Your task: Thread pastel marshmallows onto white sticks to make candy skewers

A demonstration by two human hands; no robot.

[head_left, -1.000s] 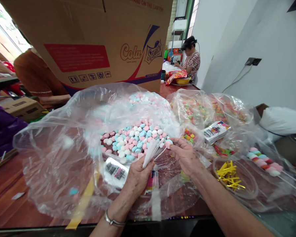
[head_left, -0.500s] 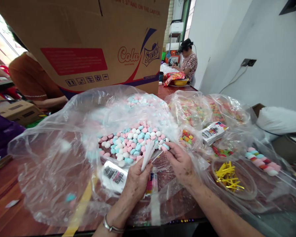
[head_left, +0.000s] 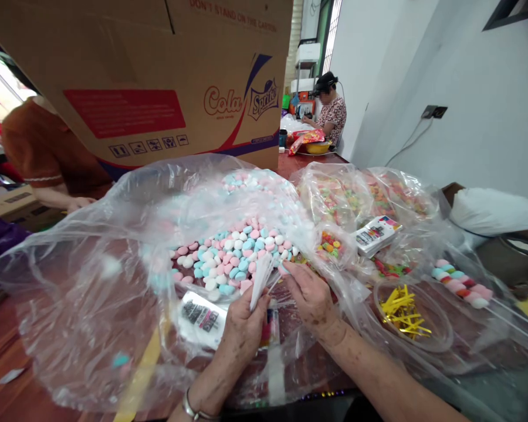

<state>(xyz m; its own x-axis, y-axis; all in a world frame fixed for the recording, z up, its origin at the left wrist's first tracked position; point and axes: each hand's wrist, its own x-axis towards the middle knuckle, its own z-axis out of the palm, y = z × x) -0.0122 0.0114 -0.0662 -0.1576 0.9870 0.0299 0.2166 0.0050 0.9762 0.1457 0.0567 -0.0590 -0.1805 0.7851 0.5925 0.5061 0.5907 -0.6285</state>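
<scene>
My left hand (head_left: 243, 327) is closed around a bundle of thin white sticks (head_left: 260, 278) that fan upward. My right hand (head_left: 308, 293) pinches a pink marshmallow (head_left: 283, 269) against the tip of one stick. Both hands hover over the near edge of a large clear plastic bag (head_left: 92, 281) holding a heap of pink, blue and white marshmallows (head_left: 233, 255). A printed label packet (head_left: 200, 315) lies under the plastic below my left hand.
A big Cola/Sprite cardboard box (head_left: 158, 76) stands behind the bag. To the right are bags of coloured candy (head_left: 356, 196), a clear tub of yellow twist ties (head_left: 405, 310) and finished marshmallow skewers (head_left: 460, 284). One person sits at the far end, another at the left.
My right hand has drawn the pink marshmallow left and closer to the sticks. The view has shifted slightly, so everything sits a little lower and further left.
</scene>
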